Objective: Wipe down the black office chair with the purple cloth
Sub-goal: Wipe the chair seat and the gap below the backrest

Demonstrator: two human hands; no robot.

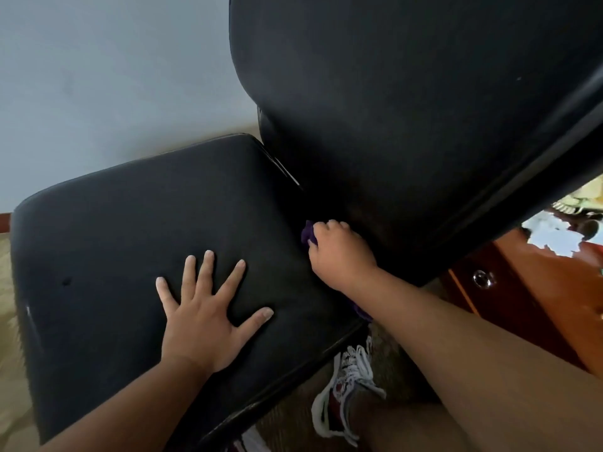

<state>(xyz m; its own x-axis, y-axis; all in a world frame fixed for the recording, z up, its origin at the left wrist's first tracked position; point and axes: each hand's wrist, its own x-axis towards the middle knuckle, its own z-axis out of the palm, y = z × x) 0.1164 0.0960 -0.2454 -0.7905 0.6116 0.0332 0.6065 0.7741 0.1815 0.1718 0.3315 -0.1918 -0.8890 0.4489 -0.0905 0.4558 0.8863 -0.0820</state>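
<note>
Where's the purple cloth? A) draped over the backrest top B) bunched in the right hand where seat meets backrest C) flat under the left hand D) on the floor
B: the right hand grips the purple cloth at the foot of the backrest; the left hand presses bare seat.

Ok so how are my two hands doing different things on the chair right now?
The left hand lies flat and spread on the seat cushion, holding nothing; the right hand is curled round the purple cloth. The left sits mid-seat; the right is at the crease where seat meets backrest. Both are on the black office chair.
</note>
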